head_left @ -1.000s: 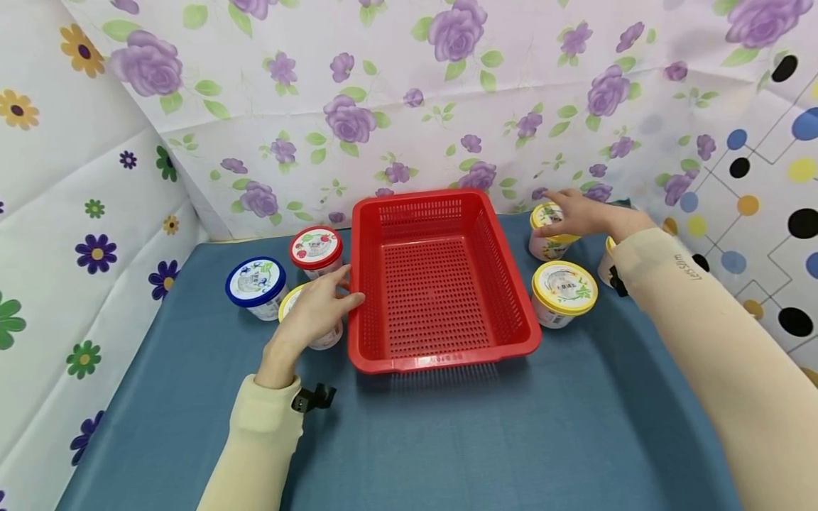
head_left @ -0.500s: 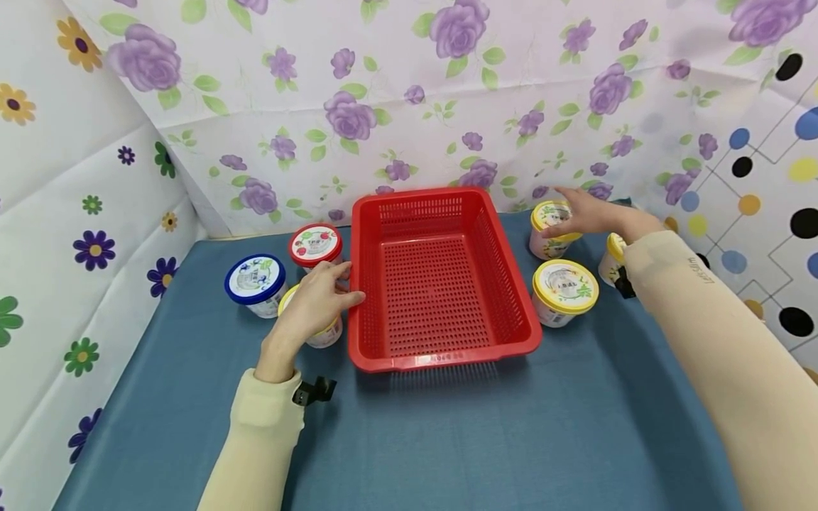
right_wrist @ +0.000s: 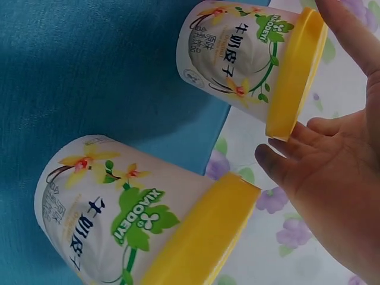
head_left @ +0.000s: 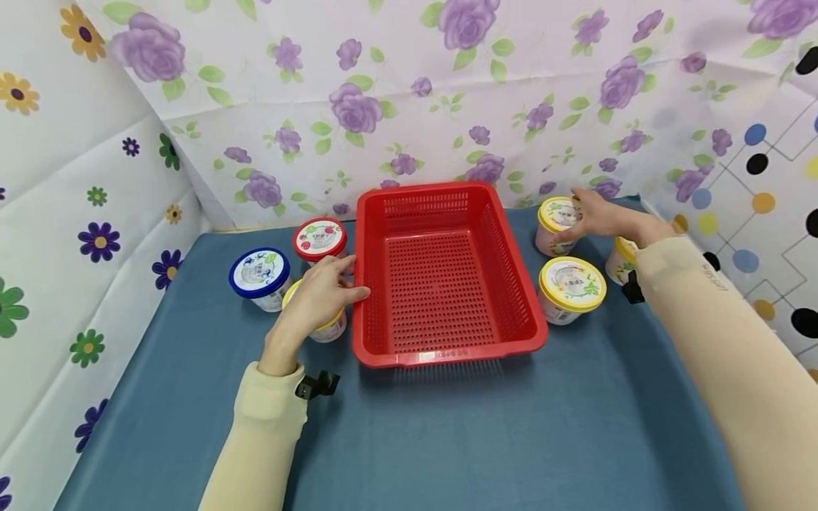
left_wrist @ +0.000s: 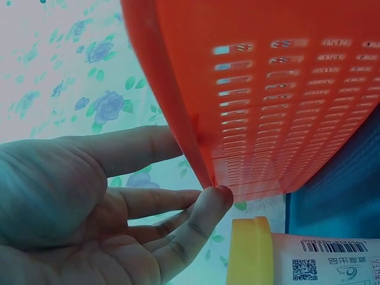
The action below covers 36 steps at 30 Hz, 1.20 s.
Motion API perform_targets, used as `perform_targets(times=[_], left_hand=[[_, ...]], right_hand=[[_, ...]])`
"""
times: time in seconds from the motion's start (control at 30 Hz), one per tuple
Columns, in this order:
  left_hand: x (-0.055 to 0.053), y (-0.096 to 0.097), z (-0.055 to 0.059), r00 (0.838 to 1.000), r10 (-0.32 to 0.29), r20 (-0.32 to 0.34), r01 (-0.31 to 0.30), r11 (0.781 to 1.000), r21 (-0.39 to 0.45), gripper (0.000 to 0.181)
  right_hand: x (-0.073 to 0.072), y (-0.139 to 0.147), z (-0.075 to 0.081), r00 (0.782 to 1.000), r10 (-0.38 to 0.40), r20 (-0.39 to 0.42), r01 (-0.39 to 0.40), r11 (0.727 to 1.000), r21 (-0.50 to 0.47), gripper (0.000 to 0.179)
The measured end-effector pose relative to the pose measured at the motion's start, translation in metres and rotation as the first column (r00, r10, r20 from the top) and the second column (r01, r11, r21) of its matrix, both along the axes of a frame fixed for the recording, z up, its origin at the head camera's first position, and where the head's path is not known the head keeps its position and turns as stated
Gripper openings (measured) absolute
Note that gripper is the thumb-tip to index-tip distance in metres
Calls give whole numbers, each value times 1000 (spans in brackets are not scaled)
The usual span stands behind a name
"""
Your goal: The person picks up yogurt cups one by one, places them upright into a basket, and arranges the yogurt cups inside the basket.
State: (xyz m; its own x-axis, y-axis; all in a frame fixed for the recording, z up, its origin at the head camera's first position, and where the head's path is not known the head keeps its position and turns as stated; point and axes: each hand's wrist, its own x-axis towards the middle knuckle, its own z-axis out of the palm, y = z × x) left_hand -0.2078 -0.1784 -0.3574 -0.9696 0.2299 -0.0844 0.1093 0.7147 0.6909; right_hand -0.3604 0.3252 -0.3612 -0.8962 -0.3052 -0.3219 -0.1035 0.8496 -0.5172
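Note:
A red plastic basket [head_left: 447, 356] sits mid-table. My left hand [head_left: 319, 294] pinches its left rim; the left wrist view shows thumb and fingertips at opposite sides of the basket rim [left_wrist: 157, 65]. Beneath that hand stands a yellow-lidded tub [head_left: 329, 330], partly hidden. At the back right my right hand [head_left: 603, 216] curves round the lid of another yellow-lidded tub [head_left: 554, 213]. In the right wrist view, thumb and fingers span that tub's lid [right_wrist: 297, 71]. A nearer yellow-lidded tub [head_left: 571, 287] stands just right of the basket.
Left of the basket are a blue-lidded tub [head_left: 258, 273] and a red-lidded tub [head_left: 319, 238]. One more yellow-lidded tub [head_left: 620, 262] is partly behind the right sleeve [head_left: 696, 305]. Floral cloth walls [head_left: 396, 128] enclose the blue tablecloth [head_left: 434, 440] behind and at both sides.
My right hand has shifted slightly right across the back tub's lid, so more of the lid shows. The left hand keeps its place at the basket rim. The head view has turned slightly.

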Motion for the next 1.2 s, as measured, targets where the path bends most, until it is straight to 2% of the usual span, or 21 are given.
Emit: perform_targets(times=[0.33, 0.77, 1.2], left_hand=[[-2, -2, 1, 1000, -14, 3, 14, 1000, -4, 68], [-1, -2, 0, 1000, -2, 0, 2, 1000, 5, 68], [-4, -2, -1, 1000, 10, 25, -11, 999, 46, 70]], right_hand=[[-2, 4, -8, 998, 17, -66, -18, 1000, -17, 110], [3, 4, -13, 996, -85, -14, 83, 995, -62, 116], [5, 2, -12, 997, -57, -47, 55, 998, -44, 109]])
